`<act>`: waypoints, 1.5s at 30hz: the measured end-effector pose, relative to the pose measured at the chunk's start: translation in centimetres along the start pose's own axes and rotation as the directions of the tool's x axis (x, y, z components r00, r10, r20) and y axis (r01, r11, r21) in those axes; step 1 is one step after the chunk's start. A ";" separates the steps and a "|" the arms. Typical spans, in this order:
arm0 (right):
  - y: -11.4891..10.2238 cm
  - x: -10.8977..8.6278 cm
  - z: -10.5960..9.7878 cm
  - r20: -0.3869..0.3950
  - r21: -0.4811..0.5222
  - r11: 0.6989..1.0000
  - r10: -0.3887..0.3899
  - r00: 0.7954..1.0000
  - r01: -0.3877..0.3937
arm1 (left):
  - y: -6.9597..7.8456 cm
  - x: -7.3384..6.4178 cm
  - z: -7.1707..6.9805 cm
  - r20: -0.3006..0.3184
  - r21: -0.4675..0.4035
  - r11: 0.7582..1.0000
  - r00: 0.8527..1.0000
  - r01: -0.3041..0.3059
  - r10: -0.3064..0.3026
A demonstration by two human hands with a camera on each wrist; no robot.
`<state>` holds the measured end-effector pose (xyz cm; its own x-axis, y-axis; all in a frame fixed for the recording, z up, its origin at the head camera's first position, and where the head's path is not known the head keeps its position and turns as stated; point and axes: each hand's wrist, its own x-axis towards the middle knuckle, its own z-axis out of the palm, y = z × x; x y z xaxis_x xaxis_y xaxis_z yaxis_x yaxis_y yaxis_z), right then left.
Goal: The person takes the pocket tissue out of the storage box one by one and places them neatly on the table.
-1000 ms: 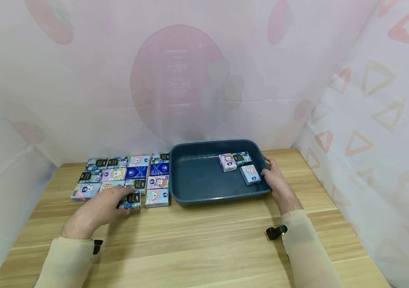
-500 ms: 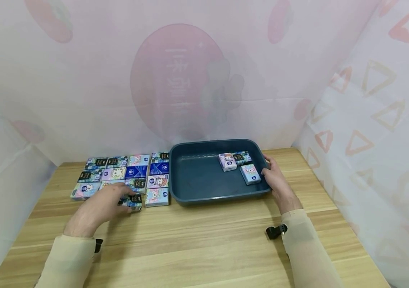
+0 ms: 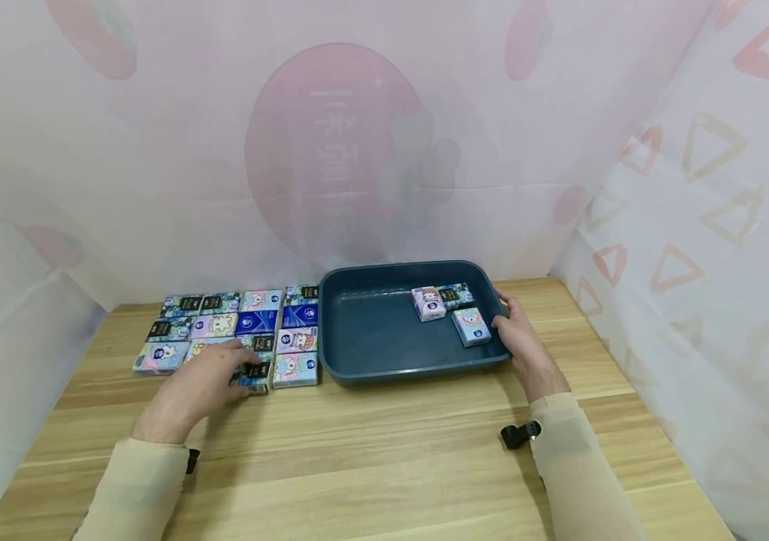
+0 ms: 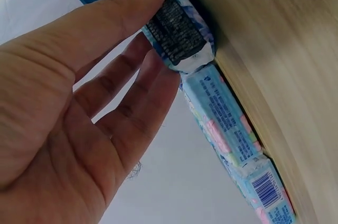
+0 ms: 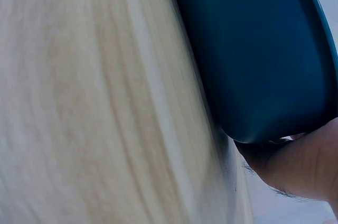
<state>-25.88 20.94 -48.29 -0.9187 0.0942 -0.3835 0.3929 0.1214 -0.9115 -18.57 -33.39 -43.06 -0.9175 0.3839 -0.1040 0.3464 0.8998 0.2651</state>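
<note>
My left hand (image 3: 208, 379) pinches a dark floral tissue pack (image 3: 258, 376) at the front of a block of packs on the table. In the left wrist view the thumb lies across the barcode end of that pack (image 4: 179, 34), with the other fingers on its far side. Right of it lies a light blue tissue pack (image 3: 295, 369), and behind it another dark floral pack (image 3: 261, 343). My right hand (image 3: 519, 338) grips the right end of the dark blue tray (image 3: 370, 330), its thumb at the rim and its fingers on the outside.
Inside the tray's right half lie a purple pack (image 3: 428, 303), a dark floral pack (image 3: 455, 296) and a light blue pack (image 3: 470, 327). Several more packs, including a blue one (image 3: 256, 322), lie in rows left of the tray. A fabric wall (image 3: 188, 248) stands behind the table.
My left hand has moved slightly right with the dark floral pack, which now sits closer to the light blue one. My right hand and the tray have stayed put.
</note>
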 end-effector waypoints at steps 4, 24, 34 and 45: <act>0.0 0.0 0.0 0.000 0.001 1.000 -0.007 1.000 0.007 | 0.1 0.1 0.3 -0.004 0.009 1.000 1.000 0.005 -0.005; 0.2 0.1 -0.2 -0.001 0.002 1.000 -0.009 1.000 0.009 | 1.9 0.4 -0.1 -0.051 0.050 0.999 0.999 0.000 0.003; 0.1 0.2 -0.2 0.006 0.009 1.000 -0.009 1.000 0.009 | 5.0 0.7 -0.4 -0.185 0.049 0.997 0.981 -0.056 0.064; -0.1 0.2 0.0 0.001 0.005 1.000 0.004 1.000 -0.004 | 7.4 1.2 0.6 -0.225 0.063 0.986 0.961 -0.152 0.163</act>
<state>-26.10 21.00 -48.31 -0.9173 0.0940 -0.3871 0.3962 0.1161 -0.9108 -16.95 -26.14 -41.75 -0.8690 0.4687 0.1585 0.4938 0.8421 0.2169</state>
